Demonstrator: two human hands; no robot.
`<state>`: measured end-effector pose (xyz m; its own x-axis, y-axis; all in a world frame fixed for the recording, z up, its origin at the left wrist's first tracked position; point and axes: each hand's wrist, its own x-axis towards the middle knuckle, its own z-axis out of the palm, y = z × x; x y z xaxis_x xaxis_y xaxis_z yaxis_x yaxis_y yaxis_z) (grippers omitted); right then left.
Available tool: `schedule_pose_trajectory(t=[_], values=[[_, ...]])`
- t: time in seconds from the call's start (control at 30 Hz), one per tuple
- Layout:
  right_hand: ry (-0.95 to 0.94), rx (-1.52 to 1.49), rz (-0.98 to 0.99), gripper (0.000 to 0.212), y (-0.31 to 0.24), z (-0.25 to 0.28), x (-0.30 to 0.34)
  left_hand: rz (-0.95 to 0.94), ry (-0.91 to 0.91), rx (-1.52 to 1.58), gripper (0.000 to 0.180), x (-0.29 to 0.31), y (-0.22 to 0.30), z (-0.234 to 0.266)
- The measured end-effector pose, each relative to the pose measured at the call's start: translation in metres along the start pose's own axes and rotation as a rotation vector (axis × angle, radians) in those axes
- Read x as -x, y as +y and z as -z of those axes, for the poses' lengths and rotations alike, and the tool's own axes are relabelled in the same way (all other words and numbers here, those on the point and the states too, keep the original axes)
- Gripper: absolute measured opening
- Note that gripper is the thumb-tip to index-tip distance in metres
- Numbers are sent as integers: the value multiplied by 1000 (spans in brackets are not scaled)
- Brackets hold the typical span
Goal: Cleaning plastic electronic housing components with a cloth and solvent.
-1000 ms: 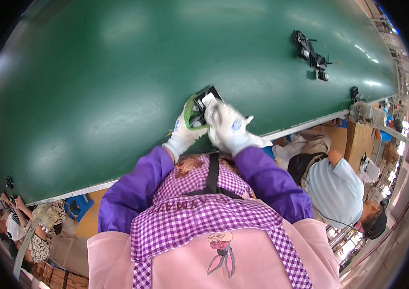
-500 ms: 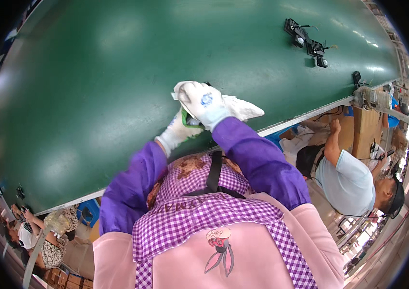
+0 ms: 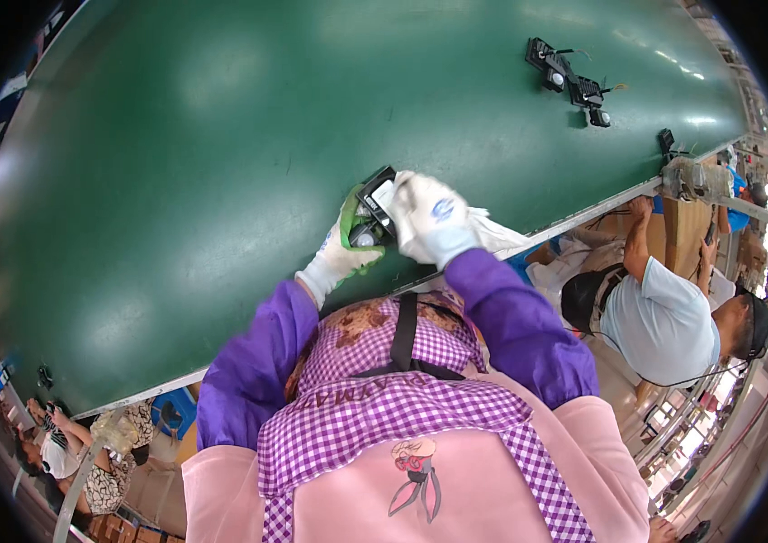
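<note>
My left hand [image 3: 339, 257], in a white glove with green palm and fingertips, is wrapped round a small black floodlight [image 3: 387, 174] near the table's front edge. A round pale sensor [image 3: 366, 240] shows on the lamp's near end, between the fingers. Against the lamp's right side is my right hand [image 3: 427, 215], also gloved in white. It is closed on a white cloth [image 3: 498, 235] whose loose end trails to the right. The right fingertips are partly hidden and blurred.
The green table [image 3: 176, 199] stretches out before me. At the far right lie two more black floodlights [image 3: 549, 65] with loose wires, and another black lamp [image 3: 667, 143] by the edge. A person in a light-blue shirt [image 3: 655, 326] sits to my right; other people are at far left.
My right hand and the cloth have moved right and slightly down, uncovering the floodlight's black body and pale front. My left hand keeps its hold.
</note>
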<state>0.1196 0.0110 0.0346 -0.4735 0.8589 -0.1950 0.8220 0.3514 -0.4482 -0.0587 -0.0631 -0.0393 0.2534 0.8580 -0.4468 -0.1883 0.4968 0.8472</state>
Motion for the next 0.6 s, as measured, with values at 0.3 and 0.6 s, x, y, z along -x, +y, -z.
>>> schedule_pose_trajectory(t=[0.3,0.6], values=[[48,-143,-110,14,8,-16,-86,107,-29,-10,104,-3,11,-7],[-212,121,310,29,-25,17,-54,116,37,44,85,0,3,-4]])
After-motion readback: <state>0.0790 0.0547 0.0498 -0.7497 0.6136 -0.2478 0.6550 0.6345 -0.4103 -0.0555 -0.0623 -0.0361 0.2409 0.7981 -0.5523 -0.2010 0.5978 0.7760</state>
